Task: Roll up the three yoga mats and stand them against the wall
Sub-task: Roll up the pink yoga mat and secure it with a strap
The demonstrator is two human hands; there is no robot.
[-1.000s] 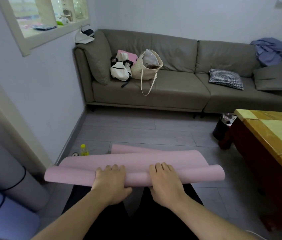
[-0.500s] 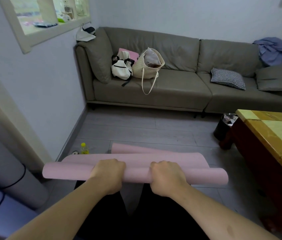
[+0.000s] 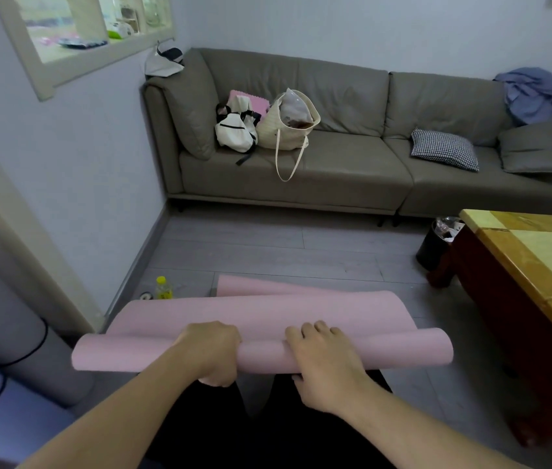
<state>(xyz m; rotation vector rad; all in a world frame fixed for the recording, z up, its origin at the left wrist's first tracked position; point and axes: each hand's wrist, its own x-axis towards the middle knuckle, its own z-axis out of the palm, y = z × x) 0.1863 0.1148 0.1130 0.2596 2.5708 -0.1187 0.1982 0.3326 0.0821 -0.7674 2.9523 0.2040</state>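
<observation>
Hands clamp the half-rolled pink mat: left hand curls round the roll, right hand grips it just beside.

Floor: grey plank floor, it runs from the sofa to the person.
Pink mat: the pink yoga mat lies on the floor, its near end is rolled into a tube.
Bottle: a small bottle with yellow cap stands on the floor near the left wall, just beside the mat.
Bin: a black bin stands on the floor, beside the wooden table.
Sofa: the grey sofa stands on the floor by the far wall.
Rolled mats: two grey rolled mats are at the left, against the wall.
</observation>
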